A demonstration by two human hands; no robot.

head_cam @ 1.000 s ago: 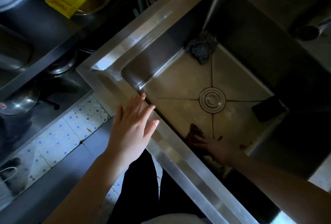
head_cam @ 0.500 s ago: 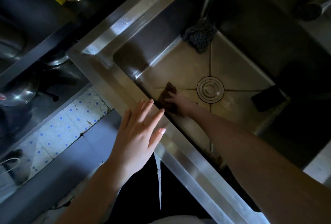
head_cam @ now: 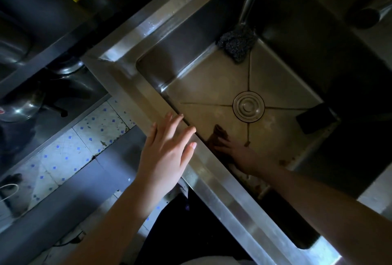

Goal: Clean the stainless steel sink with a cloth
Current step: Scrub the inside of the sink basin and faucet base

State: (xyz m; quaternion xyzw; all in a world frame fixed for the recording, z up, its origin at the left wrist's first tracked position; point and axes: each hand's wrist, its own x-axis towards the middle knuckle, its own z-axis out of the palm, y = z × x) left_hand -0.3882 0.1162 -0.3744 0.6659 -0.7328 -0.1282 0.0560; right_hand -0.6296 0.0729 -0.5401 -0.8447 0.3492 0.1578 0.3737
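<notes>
Left hand [head_cam: 167, 154]: my fingers are straight and a little spread, lying flat on the near rim of the sink [head_cam: 214, 177].
Right hand [head_cam: 239, 154]: down in the basin, my fingers stretched out flat, pressing on the cloth [head_cam: 216, 137].
Cloth: dark, on the sink floor against the near wall, near the drain [head_cam: 248, 105].
Scrubber [head_cam: 237, 42]: in the far corner.

The left hand [head_cam: 167, 154] rests flat, fingers spread, on the near rim of the stainless steel sink [head_cam: 135, 57]. Inside, the right hand [head_cam: 239, 152] presses a dark cloth [head_cam: 216, 137] to the basin floor near the round drain cover [head_cam: 248, 105], its fingers seemingly flat in the dim light. A steel scourer [head_cam: 237, 42] lies in the far corner.
</notes>
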